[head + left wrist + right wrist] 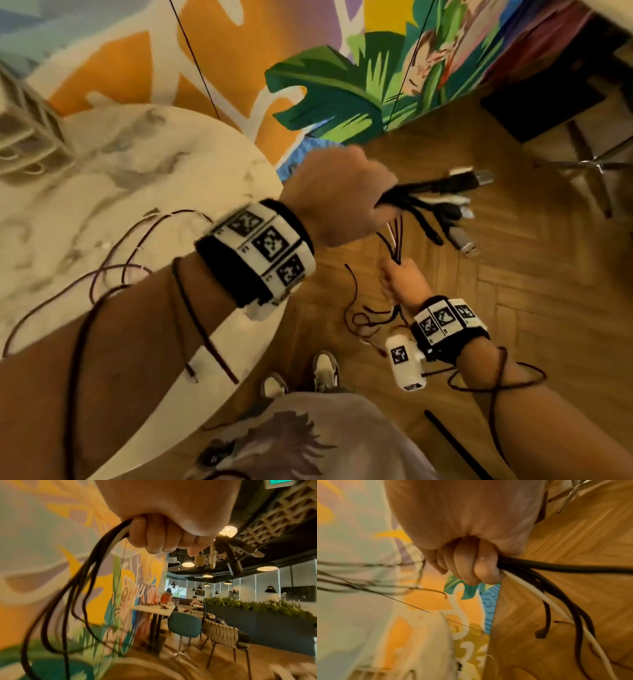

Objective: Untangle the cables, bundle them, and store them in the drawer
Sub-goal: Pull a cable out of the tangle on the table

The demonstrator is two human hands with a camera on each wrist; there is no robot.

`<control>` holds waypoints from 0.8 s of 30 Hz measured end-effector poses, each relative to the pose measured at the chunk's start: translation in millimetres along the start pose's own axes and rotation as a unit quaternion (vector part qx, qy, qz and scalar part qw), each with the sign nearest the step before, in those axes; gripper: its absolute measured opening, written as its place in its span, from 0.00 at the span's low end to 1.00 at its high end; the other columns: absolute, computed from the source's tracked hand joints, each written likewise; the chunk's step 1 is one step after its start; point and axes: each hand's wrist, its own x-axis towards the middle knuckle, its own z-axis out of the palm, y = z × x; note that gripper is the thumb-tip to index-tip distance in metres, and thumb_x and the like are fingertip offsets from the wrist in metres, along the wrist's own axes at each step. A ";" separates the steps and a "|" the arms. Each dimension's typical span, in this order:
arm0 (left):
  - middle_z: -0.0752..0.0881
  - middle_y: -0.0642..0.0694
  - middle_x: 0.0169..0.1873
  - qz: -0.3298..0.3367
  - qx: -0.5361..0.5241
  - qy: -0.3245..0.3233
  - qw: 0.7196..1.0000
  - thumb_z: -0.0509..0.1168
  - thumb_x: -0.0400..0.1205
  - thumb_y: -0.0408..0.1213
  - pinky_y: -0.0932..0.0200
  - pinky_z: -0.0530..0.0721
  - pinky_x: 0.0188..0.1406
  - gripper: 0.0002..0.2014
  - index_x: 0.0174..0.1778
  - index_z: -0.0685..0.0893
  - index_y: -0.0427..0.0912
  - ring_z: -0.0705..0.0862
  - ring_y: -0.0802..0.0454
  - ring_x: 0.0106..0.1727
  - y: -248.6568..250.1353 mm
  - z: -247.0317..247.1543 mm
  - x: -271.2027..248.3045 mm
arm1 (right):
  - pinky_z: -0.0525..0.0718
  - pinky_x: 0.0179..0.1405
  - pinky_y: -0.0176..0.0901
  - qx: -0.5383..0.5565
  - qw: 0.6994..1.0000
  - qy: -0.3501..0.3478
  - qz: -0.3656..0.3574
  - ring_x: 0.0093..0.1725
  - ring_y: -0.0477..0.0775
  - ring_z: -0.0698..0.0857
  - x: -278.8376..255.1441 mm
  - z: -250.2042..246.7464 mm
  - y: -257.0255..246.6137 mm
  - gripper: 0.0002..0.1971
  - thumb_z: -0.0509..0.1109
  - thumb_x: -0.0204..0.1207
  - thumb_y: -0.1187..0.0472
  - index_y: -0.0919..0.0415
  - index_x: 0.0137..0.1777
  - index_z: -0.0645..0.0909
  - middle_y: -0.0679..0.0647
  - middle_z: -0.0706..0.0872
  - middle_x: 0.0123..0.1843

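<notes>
A bundle of black and white cables (pixel 411 195) is held over the wooden floor, to the right of the table. My left hand (pixel 342 195) grips it in a fist close to the plug ends (pixel 462 205), which fan out to the right. Lower down, my right hand (pixel 399 277) is closed round the same strands, and loose ends (pixel 356 308) dangle below it. In the left wrist view the cables (pixel 96 555) hang from my left hand (pixel 163 536) and the plugs (pixel 229 550) stick out past it. The right wrist view has my right hand (pixel 467 566) clenched on the cables (pixel 539 591). No drawer is in view.
A round marble table (pixel 102 192) stands at the left with thin dark wires (pixel 113 253) lying on it. A painted mural wall (pixel 342 85) is behind it. A metal chair base (pixel 596 168) is at the far right. A black strip (pixel 455 442) lies on the floor by my shoes (pixel 325 370).
</notes>
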 end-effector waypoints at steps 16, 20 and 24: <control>0.83 0.53 0.26 -0.161 -0.299 -0.008 0.941 0.67 0.80 0.45 0.70 0.74 0.24 0.08 0.36 0.84 0.49 0.79 0.63 0.26 -8.4 35.8 8.9 | 0.62 0.20 0.34 0.051 0.970 -0.077 -0.226 0.18 0.42 0.62 -47.6 33.8 -53.7 0.15 0.66 0.73 0.60 0.59 0.26 0.69 0.43 0.66 0.19; 0.78 0.58 0.25 -0.093 -0.264 0.026 0.960 0.67 0.80 0.44 0.73 0.72 0.25 0.08 0.43 0.86 0.44 0.77 0.64 0.26 -4.3 16.9 10.7 | 0.65 0.21 0.35 0.026 0.984 0.014 -0.175 0.18 0.42 0.65 -16.0 26.0 -30.2 0.22 0.66 0.77 0.65 0.56 0.23 0.64 0.41 0.65 0.18; 0.78 0.58 0.25 -0.071 -0.243 0.105 0.962 0.66 0.81 0.45 0.70 0.69 0.24 0.10 0.39 0.84 0.44 0.75 0.62 0.25 -4.4 -2.2 16.8 | 0.66 0.24 0.43 -0.065 0.992 0.022 -0.106 0.21 0.49 0.64 8.7 17.5 -0.6 0.22 0.64 0.77 0.63 0.54 0.24 0.60 0.48 0.64 0.20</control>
